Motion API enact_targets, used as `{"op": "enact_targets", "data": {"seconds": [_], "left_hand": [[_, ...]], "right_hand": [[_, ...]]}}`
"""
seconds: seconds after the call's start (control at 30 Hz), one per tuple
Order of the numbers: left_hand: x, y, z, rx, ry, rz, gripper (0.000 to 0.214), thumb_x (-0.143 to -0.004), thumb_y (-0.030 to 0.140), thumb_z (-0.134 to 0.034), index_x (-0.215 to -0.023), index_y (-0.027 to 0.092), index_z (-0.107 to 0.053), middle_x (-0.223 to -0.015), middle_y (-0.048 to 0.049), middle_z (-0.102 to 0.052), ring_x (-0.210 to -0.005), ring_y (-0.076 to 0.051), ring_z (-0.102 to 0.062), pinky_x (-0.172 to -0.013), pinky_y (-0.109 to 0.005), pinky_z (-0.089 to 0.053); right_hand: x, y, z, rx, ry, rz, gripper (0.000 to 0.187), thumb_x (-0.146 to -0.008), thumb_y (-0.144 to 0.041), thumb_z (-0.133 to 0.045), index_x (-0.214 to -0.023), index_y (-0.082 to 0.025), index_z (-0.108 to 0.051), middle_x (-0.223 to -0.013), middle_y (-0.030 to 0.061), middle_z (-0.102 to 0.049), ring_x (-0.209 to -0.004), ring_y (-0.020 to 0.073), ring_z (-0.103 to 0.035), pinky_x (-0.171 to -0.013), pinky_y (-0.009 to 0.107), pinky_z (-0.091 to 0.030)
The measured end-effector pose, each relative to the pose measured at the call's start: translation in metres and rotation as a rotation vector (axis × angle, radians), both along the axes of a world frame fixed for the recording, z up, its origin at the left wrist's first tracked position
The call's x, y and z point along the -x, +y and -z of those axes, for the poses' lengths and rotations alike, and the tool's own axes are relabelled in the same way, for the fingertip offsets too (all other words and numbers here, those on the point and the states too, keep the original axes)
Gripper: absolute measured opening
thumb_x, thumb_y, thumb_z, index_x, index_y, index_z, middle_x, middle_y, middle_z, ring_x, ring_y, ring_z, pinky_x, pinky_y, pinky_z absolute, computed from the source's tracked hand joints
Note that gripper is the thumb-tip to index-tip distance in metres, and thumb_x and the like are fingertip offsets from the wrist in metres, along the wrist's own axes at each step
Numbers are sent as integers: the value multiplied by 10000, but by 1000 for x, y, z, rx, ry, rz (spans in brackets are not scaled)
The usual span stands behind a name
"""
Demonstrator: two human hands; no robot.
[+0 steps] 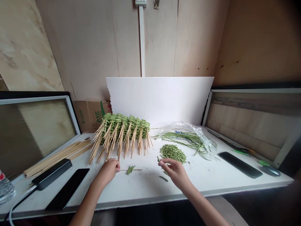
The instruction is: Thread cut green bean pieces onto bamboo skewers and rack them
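Note:
My left hand (110, 169) is closed round the end of a thin bamboo skewer (138, 169), which points right, low over the white table. Several short green bean pieces (130, 169) sit crosswise on that skewer. Between the thumb and fingers of my right hand (173, 170) is a cut green bean piece (158, 159). Just behind this hand lies a pile of cut bean pieces (173, 153). One loose piece (163, 178) rests on the table below it. Filled bean skewers (127, 125) are stacked at the back left, their bare sticks towards me.
Long uncut beans (185, 138) lie by a clear plastic bag (199, 135) at the back right. Bare skewers (58, 153), a black box (52, 174) and a dark phone (68, 189) are left. Another dark phone (240, 164) and a mouse (271, 170) are right.

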State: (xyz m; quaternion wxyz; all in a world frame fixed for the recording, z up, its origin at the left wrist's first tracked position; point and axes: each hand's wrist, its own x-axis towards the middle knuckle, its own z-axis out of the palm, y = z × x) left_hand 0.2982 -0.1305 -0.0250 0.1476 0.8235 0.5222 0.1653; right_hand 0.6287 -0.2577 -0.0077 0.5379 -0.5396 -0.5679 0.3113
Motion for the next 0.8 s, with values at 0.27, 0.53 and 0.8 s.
{"op": "enact_targets", "data": {"seconds": [0.27, 0.53, 0.8], "left_hand": [[-23, -8, -13, -91, -95, 35, 185, -978, 161, -425, -918, 210, -593, -799, -24, -683, -769, -194, -672, -714, -246, -438], [-52, -54, -43, -343, -440, 219, 206, -1032, 328, -494, -962, 207, -644, -867, -46, -719, -786, -184, -690, -718, -253, -515], [-65, -73, -51, -393, -513, 287, 165, -1019, 319, -572, -1004, 212, -697, -889, -39, -726, -705, -146, -653, -644, -231, -502]], "right_hand": [[-11, 7, 2, 75, 442, 35, 422, -744, -574, -818, -925, -193, -811, -924, 98, -749, -817, 232, -673, -664, 329, -538], [-17, 3, -9, 26, 677, 5, 379, -786, -539, -802, -1016, -240, -774, -1143, 133, -756, -1134, 336, -678, -728, 356, -574], [-15, -1, -18, 14, 898, -54, 279, -763, -398, -875, -981, -241, -799, -1043, 59, -783, -1044, 219, -708, -629, 211, -539]]}}
